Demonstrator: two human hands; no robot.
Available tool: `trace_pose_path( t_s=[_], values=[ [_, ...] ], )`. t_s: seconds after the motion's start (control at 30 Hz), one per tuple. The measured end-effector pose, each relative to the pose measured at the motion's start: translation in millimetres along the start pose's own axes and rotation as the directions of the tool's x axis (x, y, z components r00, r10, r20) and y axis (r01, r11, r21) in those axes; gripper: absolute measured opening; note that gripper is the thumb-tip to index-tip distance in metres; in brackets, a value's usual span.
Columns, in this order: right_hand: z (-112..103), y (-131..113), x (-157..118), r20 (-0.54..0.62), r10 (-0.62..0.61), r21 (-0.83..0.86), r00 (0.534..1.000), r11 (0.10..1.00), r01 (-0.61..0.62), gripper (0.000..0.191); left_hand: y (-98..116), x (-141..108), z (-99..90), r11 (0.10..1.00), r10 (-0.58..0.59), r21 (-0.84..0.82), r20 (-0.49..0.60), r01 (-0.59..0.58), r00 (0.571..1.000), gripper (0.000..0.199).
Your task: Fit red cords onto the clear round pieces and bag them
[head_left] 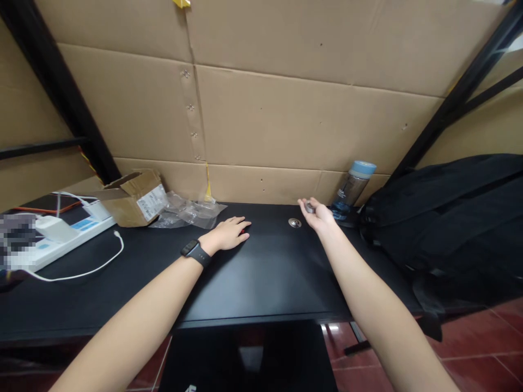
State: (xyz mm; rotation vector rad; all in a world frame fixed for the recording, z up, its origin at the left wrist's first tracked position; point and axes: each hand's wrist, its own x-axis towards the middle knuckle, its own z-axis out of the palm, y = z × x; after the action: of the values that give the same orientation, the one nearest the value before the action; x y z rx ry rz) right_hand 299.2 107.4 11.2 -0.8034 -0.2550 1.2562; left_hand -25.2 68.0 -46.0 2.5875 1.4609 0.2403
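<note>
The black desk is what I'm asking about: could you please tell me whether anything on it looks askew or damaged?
The small cardboard box gapes open with bent flaps, and crumpled clear plastic lies beside it, looking untidy. No spill is visible.

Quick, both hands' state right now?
Left hand: open, palm down over a small red object, mostly hidden.
Right hand: palm up, holding a small roundish silvery-grey object.

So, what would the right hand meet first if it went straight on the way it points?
Probably the cardboard behind the desk; the right hand points that way, though depth is hard to judge.
</note>
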Motion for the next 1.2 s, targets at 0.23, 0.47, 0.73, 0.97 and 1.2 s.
trace_pose_path(
  t_s=[0.23, 0.47, 0.73, 0.97, 1.2],
  values=[
    [-2, 6, 2, -0.066, 0.006, -0.005, 0.998, 1.000, -0.006, 0.029, 1, -1, -2.3, 1.000, 0.005, 0.012, 0.008, -0.005, 1.000, 0.063],
    [4, -2, -3, 0.120, -0.176, 0.110, 0.977, 0.980, 0.163, 0.027, 0, -1, -2.4, 1.000, 0.015, 0.004, 0.014, -0.016, 1.000, 0.063],
    [2, 3, -4, -0.007, 0.024, 0.059, 1.000, 0.998, -0.023, 0.030, -5, 0, 1.5, 1.000, 0.015, -0.008, 0.003, -0.015, 1.000, 0.063],
    [-2, -3, 1, -0.034, 0.047, 0.066, 0.998, 0.997, -0.045, 0.034, -6, 0, 0.3, 0.999, 0.019, 0.026, 0.017, -0.020, 1.000, 0.065],
    [0, -12, 1, 0.117, -0.151, 0.070, 0.982, 0.987, 0.144, 0.040, -6, 1, 1.1, 1.000, 0.019, 0.015, 0.015, -0.020, 1.000, 0.065]
  ],
)
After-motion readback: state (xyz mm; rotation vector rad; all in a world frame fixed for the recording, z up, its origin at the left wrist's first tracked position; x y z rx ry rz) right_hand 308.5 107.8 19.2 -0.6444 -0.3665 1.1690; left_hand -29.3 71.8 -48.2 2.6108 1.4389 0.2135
